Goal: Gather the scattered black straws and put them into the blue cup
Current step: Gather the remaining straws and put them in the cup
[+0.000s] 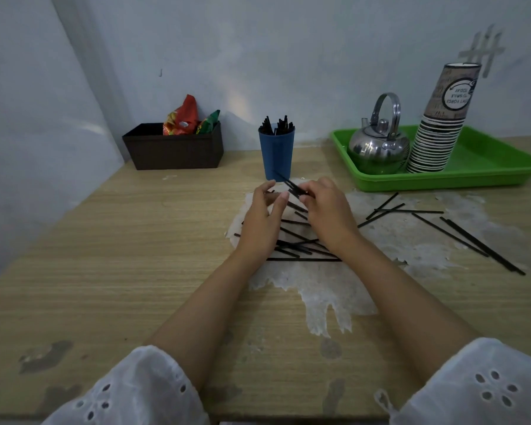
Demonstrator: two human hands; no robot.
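your right hand (325,210): palm down, fingertips pinching black straws (290,184) near the blue cup (276,154); left hand (259,222): fingers loose, gripping nothing.

We wear white: the left sleeve (129,391) and right sleeve (478,384) are loose, ending near the elbow, with eyelet embroidery punched in small flower-shaped clusters. Our forearms (196,317) run bare to the left grip (259,222) and right grip (325,210).
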